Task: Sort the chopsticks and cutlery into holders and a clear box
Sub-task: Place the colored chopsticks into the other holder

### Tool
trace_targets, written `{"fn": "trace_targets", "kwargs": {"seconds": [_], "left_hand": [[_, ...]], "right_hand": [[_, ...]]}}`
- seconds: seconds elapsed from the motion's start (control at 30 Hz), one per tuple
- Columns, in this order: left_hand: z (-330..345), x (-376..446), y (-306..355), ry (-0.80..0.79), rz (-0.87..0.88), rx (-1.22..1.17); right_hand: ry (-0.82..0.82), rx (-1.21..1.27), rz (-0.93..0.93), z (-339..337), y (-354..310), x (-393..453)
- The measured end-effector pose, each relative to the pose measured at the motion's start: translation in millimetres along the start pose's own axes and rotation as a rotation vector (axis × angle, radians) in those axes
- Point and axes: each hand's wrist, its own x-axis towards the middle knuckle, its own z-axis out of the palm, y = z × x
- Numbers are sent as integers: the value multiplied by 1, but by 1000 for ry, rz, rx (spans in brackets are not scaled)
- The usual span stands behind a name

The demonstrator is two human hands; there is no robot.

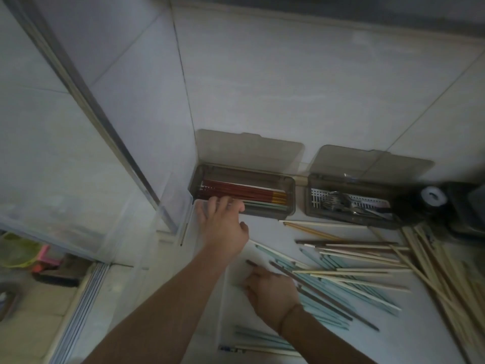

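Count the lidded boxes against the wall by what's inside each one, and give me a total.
Smoky box with chopsticks, lid open: 1
Smoky box with metal cutlery, lid open: 1
Total: 2
The left hand reaches to the chopstick box's front rim.

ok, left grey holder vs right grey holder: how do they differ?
The left holder holds red chopsticks lying lengthwise; the right holder holds metal cutlery on a white slotted insert. The left hand reaches the left holder; nothing touches the right. Both are smoky grey, lids open against the wall.
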Motion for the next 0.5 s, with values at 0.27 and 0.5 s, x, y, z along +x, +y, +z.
{"fn": "trace_targets", "kwargs": {"seconds": [0.27, 0.5], "left_hand": [[1, -1, 0, 29, -9, -26], [2, -2, -2, 26, 5, -37]], "right_hand": [[475, 746, 226, -120, 43, 10], [797, 1350, 547, -159, 89, 66]]}}
